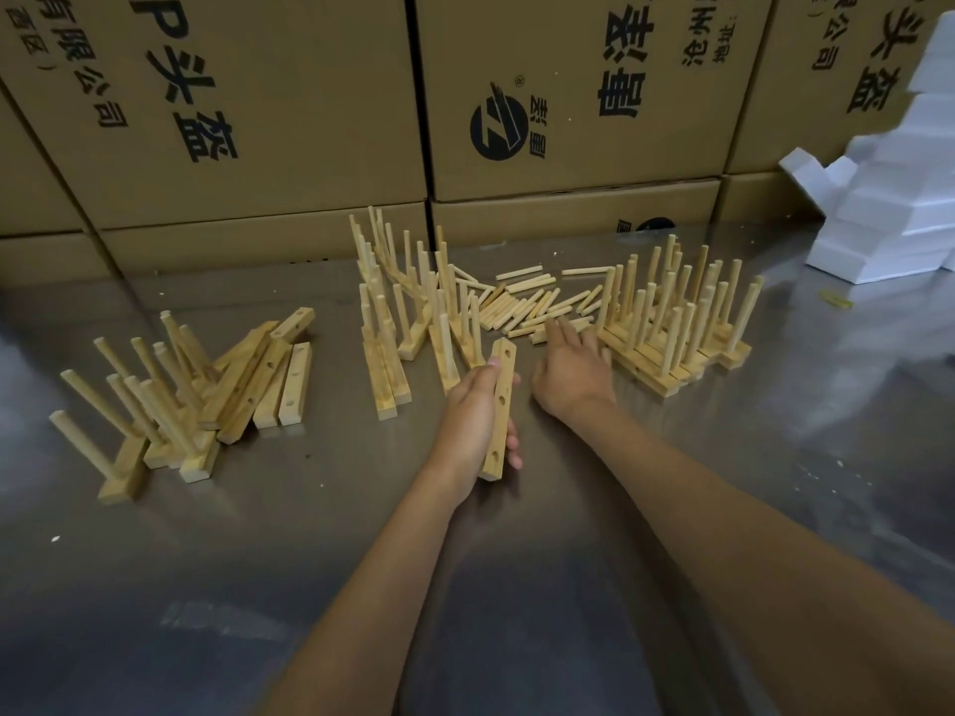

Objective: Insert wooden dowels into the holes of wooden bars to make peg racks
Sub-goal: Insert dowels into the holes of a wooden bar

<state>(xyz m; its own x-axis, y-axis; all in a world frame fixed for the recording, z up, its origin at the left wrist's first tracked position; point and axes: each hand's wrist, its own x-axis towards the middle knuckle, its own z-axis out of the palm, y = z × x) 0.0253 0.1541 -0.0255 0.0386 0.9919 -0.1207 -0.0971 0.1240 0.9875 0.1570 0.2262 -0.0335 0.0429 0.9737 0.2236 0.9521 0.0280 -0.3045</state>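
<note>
bar (500,405) gripped by left hand (473,416); right hand (571,369) spread over dowels (527,307), fingertips hidden.

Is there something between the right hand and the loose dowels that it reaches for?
Nothing visible does. The right hand lies with its fingers stretched out at the near edge of the loose dowels. The finished racks stand to its right, beside the way. The left hand holds an empty bar.

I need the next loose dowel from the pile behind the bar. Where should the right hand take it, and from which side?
Probably one at the pile's near edge, just under the right hand. The loose dowels lie flat on the steel table, so come from above and pinch across the round shaft near mid-length. Keep off the finished racks standing to the right.
</note>
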